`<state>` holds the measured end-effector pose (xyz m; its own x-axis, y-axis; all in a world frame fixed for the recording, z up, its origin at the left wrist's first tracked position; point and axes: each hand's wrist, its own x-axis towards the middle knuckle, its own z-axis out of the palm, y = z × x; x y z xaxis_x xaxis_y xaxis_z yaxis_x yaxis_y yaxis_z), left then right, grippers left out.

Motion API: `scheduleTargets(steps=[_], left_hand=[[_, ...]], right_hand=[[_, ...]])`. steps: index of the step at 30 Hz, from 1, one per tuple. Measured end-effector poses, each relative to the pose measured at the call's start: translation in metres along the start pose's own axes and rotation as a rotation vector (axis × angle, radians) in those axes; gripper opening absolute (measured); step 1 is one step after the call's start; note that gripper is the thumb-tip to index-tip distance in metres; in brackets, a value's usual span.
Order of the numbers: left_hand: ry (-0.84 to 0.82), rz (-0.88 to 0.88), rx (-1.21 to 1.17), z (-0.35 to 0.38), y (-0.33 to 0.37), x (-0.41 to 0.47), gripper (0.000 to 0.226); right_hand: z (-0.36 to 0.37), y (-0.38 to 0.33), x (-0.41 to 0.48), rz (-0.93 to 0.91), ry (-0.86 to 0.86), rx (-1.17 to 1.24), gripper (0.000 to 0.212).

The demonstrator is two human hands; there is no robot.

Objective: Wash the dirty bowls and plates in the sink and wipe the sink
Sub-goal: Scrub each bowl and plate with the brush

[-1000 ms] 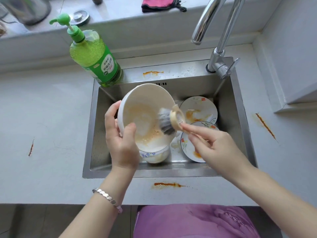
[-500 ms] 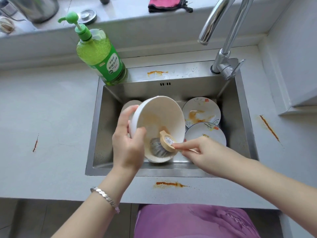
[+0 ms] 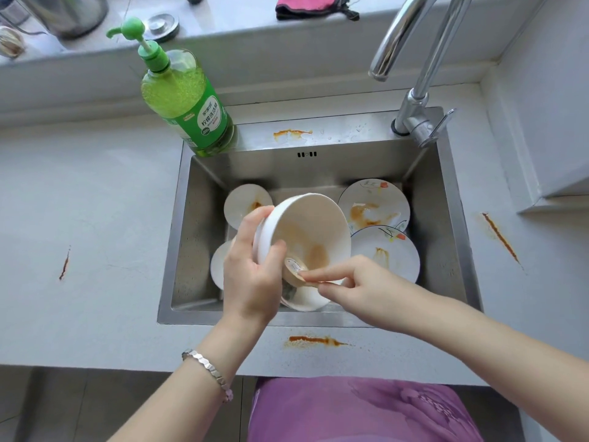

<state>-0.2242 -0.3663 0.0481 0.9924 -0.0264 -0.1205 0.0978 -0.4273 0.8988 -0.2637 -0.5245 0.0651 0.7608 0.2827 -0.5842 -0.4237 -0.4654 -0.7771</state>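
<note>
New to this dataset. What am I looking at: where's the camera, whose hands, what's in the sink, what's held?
No robot here: a person works with bare hands. One wide-angle camera worn on the head looks forward and down, so the arms enter from the bottom. The left hand grips a white bowl by its rim, tilted over the steel sink. The right hand pinches a round brush pressed inside the bowl, which shows orange smears. In the sink lie a smeared flowered plate, a second flowered plate nearer, and a plain plate behind the bowl. A green soap bottle stands at the sink's back left corner, the faucet at back right. The grey counter has orange streaks.
</note>
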Motion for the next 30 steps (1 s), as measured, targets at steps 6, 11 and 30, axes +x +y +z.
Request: scheduleTargets(steps=[6, 11, 30], left_hand=[[0.002, -0.011, 0.057, -0.002, 0.0, 0.006, 0.035], [0.021, -0.07, 0.048, -0.004, 0.002, 0.008, 0.036], [-0.082, -0.218, 0.178, 0.007, 0.008, -0.004, 0.031]], right_hand=[[-0.01, 0.006, 0.003, 0.045, 0.026, -0.186, 0.03], [-0.005, 0.007, 0.001, -0.003, 0.039, -0.224, 0.033], [0.002, 0.048, -0.008, -0.069, 0.26, -0.677, 0.045]])
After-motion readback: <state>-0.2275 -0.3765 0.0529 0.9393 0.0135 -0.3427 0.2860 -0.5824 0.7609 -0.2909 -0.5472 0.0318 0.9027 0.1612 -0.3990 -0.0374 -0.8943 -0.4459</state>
